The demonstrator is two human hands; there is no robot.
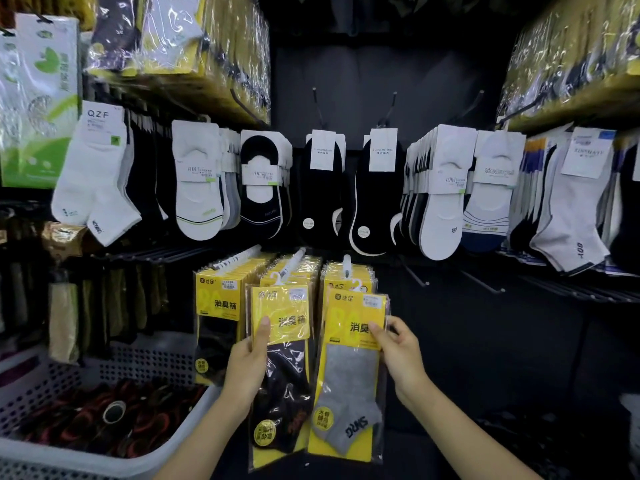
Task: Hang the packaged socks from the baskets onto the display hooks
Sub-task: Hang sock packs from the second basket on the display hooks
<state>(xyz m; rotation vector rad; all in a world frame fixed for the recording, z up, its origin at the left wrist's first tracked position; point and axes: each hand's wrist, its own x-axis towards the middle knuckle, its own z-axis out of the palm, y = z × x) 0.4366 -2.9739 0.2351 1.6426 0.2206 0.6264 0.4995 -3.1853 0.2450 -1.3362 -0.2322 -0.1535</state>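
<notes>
**Desk:** What was shown at the sock display?

**Caption:** Two yellow-carded packs were held up in front of the three loaded display hooks (347,262). The black-sock pack (280,362) was gripped by the left hand (246,367), thumb pressed on the card face and the other fingers hidden behind the pack. Just right of it, the grey-sock pack (351,372) was pinched at its right edge by the right hand (401,355), fingers (375,332) closed on the card.

**Desk:** And were the packs hung?

**Caption:** That could not be told; their hanger tabs were seen level with the hook tips, overlapping packs already hung. A perforated white basket (52,455), left of the hooks and below them, was seen with dark rolled goods inside.

**Desk:** What risk was noted?

**Caption:** It was judged that a hanger tab might be missed at the hook tip, since the rails were crowded and the film glossy. A pack might be dropped, or front packs pushed off, were the card shoved in askew.
</notes>
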